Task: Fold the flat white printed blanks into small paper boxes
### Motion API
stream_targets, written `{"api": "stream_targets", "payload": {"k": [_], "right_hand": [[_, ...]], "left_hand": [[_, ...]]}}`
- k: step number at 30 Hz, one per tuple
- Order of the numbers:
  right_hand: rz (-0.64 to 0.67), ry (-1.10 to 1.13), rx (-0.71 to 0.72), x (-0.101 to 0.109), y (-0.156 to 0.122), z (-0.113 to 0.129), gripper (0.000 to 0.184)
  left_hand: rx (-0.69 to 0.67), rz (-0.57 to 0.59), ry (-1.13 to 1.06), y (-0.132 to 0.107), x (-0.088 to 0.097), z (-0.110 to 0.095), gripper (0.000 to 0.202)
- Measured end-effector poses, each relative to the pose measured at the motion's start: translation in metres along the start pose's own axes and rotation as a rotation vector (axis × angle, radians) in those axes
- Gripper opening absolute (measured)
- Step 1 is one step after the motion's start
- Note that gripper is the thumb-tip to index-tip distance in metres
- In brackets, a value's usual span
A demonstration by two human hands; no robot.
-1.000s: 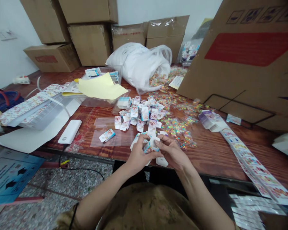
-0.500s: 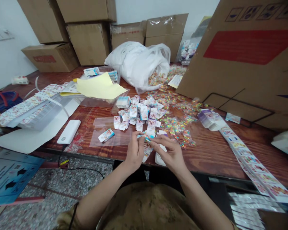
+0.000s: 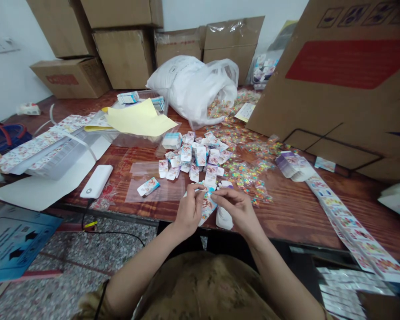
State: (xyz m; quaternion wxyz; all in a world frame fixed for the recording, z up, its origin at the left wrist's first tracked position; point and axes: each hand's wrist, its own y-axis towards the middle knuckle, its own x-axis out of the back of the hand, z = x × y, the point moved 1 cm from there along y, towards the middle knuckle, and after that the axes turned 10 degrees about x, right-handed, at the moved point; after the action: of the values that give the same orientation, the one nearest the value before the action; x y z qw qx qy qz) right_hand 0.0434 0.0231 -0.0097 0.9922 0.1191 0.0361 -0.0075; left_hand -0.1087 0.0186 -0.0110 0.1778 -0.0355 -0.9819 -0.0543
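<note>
My left hand and my right hand meet at the table's near edge, both pinched on one small printed paper box held between them. Just beyond lies a heap of the same small folded boxes. One single box rests on a clear plastic bag to the left. Small colourful packets are scattered to the right of the heap. A white flat piece lies under my right hand.
A white power bank with a black cable lies left. Yellow paper, printed sheets, a white plastic sack and stacked cartons stand behind. A large cardboard sheet leans at right, above printed strips.
My hands dropped a little toward the table's near edge, and the box between them has been turned and flattened. Nothing else on the table moved.
</note>
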Motion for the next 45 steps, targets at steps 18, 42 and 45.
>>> {"api": "stream_targets", "payload": {"k": [18, 42, 45], "right_hand": [[0.219, -0.365, 0.215, -0.005, 0.003, -0.019, 0.038], [0.302, -1.429, 0.291, -0.03, 0.015, -0.053, 0.029], [0.26, -1.473, 0.315, -0.031, 0.015, -0.054, 0.03]], "left_hand": [[0.152, -0.056, -0.032, 0.036, 0.002, 0.01, 0.013], [0.259, 0.136, 0.944, 0.023, 0.006, 0.033, 0.032], [0.264, 0.152, 0.968, 0.017, 0.004, 0.033, 0.03]]}}
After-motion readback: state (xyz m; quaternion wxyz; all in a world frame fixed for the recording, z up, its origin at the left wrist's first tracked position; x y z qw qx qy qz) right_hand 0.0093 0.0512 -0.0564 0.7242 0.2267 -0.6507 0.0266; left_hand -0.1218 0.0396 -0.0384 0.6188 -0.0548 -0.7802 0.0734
